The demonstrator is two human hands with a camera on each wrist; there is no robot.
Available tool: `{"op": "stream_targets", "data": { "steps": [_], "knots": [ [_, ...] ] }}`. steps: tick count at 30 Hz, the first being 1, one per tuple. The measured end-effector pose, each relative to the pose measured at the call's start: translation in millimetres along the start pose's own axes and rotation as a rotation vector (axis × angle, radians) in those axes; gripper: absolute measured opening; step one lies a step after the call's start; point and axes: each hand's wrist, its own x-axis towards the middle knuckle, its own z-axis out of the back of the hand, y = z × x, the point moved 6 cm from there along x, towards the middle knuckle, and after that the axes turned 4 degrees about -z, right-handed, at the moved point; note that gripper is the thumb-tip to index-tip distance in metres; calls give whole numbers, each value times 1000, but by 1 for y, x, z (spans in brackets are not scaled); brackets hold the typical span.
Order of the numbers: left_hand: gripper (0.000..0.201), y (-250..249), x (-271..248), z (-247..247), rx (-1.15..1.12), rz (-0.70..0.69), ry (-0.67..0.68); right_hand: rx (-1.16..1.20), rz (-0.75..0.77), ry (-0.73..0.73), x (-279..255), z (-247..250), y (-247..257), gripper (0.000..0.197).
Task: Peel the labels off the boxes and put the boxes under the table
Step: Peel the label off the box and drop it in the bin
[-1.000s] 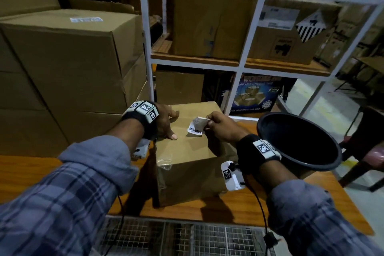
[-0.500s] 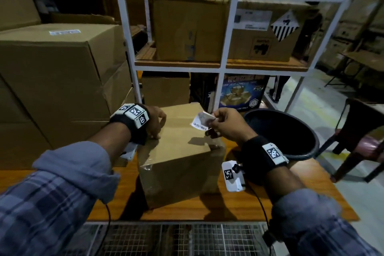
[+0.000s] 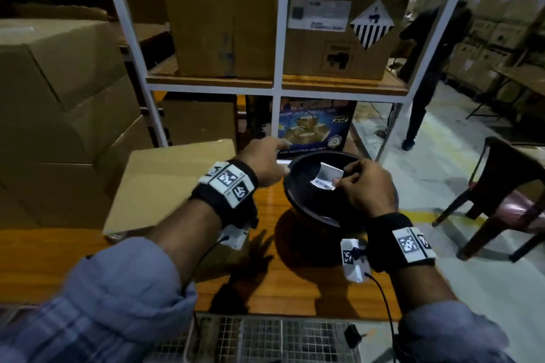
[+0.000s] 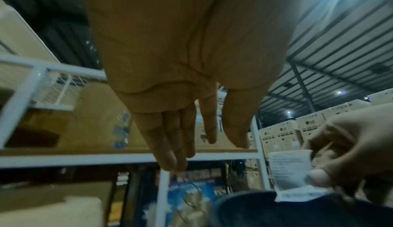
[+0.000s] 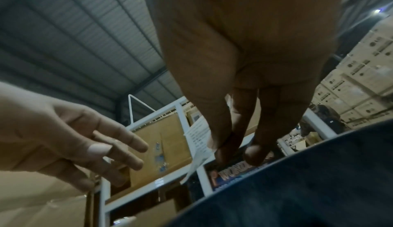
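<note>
Right hand [image 3: 364,186] is pinching the peeled label [image 3: 326,176] between thumb and fingers [image 5: 223,148], over the black bowl [image 3: 298,194]; label is hanging curled. Left hand [image 3: 262,165] is hovering beside it, fingers [image 4: 170,146] straight, holding nothing; the box [image 3: 165,183] is sitting on the table [image 3: 295,283].

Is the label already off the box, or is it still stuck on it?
Off. The right hand pinches the label over the black bowl, apart from the box, whose visible top is bare.
</note>
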Motion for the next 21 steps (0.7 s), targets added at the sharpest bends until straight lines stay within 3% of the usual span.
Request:
{"op": "stream_targets", "data": {
  "steps": [7,16,19,21],
  "knots": [
    [72,-11,18,-74,59,64,163,-126,55,72,17,-1,-43,28],
    [81,6,32,-90,33,130,194,-259,193,221,18,-20,-54,3],
    [85,4,35,-90,47,103,198,-326,185,240,16,-24,-56,32],
    [87,5,36,-89,40,97,202,-351,164,210,15,-23,-56,37]
  ]
}}
